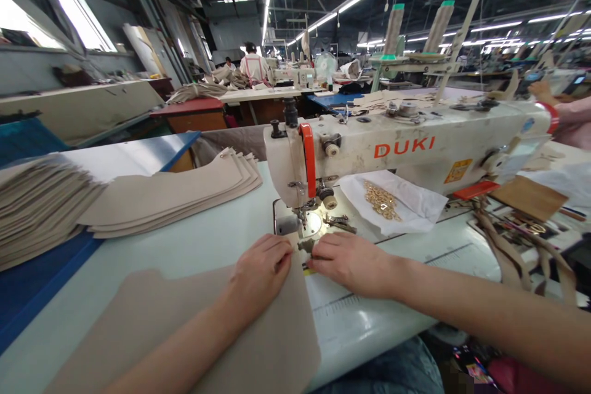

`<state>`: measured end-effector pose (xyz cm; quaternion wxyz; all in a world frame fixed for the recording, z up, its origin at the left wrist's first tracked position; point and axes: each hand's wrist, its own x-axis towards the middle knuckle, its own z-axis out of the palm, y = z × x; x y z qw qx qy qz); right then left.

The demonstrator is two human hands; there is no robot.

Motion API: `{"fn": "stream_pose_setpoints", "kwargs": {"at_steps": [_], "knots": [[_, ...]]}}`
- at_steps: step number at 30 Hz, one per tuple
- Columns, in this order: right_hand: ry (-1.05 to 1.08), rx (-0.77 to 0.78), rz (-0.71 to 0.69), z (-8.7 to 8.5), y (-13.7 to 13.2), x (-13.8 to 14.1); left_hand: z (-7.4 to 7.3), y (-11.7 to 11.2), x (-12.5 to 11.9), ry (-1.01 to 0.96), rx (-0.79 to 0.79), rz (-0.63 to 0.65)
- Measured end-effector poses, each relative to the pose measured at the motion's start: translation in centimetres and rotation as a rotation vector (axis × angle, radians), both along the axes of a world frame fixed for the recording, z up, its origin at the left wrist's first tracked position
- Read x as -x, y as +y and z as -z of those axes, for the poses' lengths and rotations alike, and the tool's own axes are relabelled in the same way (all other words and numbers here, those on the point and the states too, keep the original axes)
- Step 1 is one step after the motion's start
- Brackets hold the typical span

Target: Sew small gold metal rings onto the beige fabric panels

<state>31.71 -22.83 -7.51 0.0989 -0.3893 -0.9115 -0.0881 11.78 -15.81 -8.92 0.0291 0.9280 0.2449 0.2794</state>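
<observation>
The left hand point(261, 271) is pressing the beige panel point(184, 326), fingers released flat; for the right hand point(351, 261) I cannot tell. The panel is looking light and limp, so it is best held by its edge.

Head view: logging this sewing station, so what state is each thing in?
beige panel: lying flat, unfolded.
left hand: palm down on the panel.
right hand: fingertips at the panel's edge.
sewing machine: work light on.
gold rings: loose heap on white sheet.
cut panels: stacked.

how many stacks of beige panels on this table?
2: tall stack at the left edge; lower stack between it and the sewing machine. One loose panel lies under the left hand. Others may be out of view.
</observation>
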Motion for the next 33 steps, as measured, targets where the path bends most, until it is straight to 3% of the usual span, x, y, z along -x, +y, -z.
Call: {"fn": "stream_pose_setpoints", "kwargs": {"at_steps": [6,11,16,33], "knots": [[-0.073,-0.053,-0.127,-0.2,-1.3,0.0,0.1,0.1,-0.1,-0.022,-0.059,0.020],[0.076,-0.121,-0.014,1.0,0.0,1.8,0.1,0.2,0.0,-0.020,-0.079,0.031],[0.075,-0.071,-0.091,1.7,0.3,2.5,0.3,0.1,0.1,-0.028,-0.073,0.031],[0.141,-0.033,-0.092,2.0,0.2,2.3,0.2,0.4,-0.4,-0.047,-0.122,0.055]]}}
